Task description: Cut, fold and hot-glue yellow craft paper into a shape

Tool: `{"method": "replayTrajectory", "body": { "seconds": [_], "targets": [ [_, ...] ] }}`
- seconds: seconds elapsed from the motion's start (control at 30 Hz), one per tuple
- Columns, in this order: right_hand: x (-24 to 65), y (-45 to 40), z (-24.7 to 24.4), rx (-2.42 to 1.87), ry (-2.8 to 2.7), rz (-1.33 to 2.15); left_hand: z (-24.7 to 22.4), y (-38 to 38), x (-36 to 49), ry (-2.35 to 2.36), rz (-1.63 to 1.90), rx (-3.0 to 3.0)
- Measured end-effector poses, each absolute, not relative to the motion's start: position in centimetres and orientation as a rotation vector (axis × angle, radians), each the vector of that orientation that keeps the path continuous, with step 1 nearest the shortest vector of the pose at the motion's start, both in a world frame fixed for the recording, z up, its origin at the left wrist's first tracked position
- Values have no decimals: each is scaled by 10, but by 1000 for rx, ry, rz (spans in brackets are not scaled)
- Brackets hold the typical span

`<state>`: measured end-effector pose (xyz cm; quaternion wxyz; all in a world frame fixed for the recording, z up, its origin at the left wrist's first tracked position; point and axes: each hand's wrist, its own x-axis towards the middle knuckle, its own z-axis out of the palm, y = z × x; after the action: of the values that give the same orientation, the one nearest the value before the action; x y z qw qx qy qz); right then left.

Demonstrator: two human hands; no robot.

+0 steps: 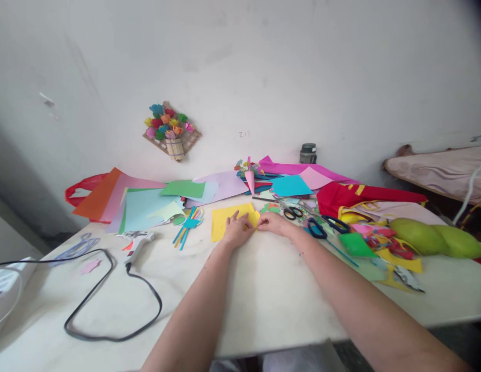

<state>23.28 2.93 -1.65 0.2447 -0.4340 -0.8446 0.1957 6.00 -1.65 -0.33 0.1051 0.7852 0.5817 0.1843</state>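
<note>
A sheet of yellow paper (219,219) lies flat on the white table in front of me. My left hand (239,230) rests on it with the fingers spread, pressing it down. At the sheet's right edge, where the paper looks creased or folded up, my right hand (272,224) pinches it between closed fingertips. Just beyond my right hand lie black-handled scissors (293,212). A bundle of crossed blue and yellow paper strips (190,225) sits to the left of the sheet.
A glue gun (139,247) with its black cord (108,339) lies on the left, near a white power strip (11,276). Coloured sheets (147,209) line the back. Blue-handled scissors (317,228), paper scraps and green mango-like fruits (415,236) crowd the right.
</note>
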Motion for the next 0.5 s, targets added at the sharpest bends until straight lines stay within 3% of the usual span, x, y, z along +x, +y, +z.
{"method": "replayTrajectory", "body": {
  "seconds": [0.5],
  "targets": [
    [231,30,-17,-1145,-2308,475,0,-22,65,1798,604,2361]
  ]
}}
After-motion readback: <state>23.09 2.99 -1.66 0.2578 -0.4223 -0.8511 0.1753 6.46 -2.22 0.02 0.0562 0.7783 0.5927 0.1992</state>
